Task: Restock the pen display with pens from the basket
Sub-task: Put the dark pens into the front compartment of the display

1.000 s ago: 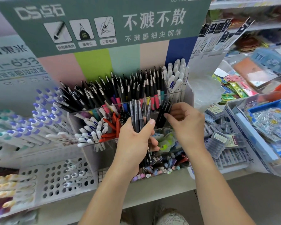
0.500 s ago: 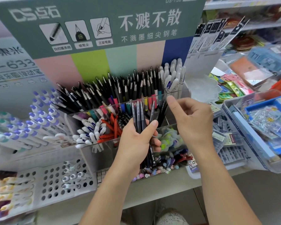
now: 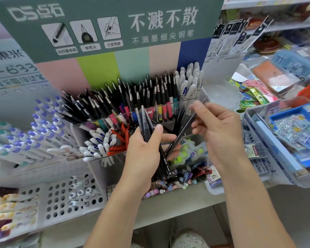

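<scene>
My left hand (image 3: 143, 154) grips a bundle of black pens (image 3: 147, 126) at frame centre, tips up. My right hand (image 3: 217, 129) pinches one black pen (image 3: 182, 133), its long axis running lower left to upper right. The clear display compartment (image 3: 168, 120) lies directly behind, nearer the right hand. Neighbouring pens crowd its left; the right side looks more open.
</scene>
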The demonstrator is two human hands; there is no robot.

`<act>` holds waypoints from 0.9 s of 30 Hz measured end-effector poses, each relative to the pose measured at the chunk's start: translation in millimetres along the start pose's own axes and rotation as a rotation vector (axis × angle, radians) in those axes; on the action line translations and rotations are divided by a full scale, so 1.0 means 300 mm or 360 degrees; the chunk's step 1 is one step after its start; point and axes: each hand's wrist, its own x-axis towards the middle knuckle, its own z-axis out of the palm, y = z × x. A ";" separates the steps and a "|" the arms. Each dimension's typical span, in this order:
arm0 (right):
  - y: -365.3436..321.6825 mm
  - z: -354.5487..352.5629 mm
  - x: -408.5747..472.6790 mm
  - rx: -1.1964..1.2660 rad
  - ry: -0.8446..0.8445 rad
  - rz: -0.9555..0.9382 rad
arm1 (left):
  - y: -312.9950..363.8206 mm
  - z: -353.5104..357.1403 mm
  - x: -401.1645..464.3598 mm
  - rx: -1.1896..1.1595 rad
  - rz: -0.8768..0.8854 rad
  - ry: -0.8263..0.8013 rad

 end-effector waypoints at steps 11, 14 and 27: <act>0.047 -0.039 0.038 -0.0636 0.0256 -0.0513 | -0.010 -0.030 0.004 0.0082 -0.0050 0.0135; 0.105 -0.035 0.042 -0.0913 0.0215 -0.0500 | -0.009 -0.020 0.003 0.0056 -0.0067 0.0091; 0.165 -0.020 0.036 -0.1236 0.0369 -0.0507 | -0.030 0.002 0.002 0.0119 0.0021 0.0041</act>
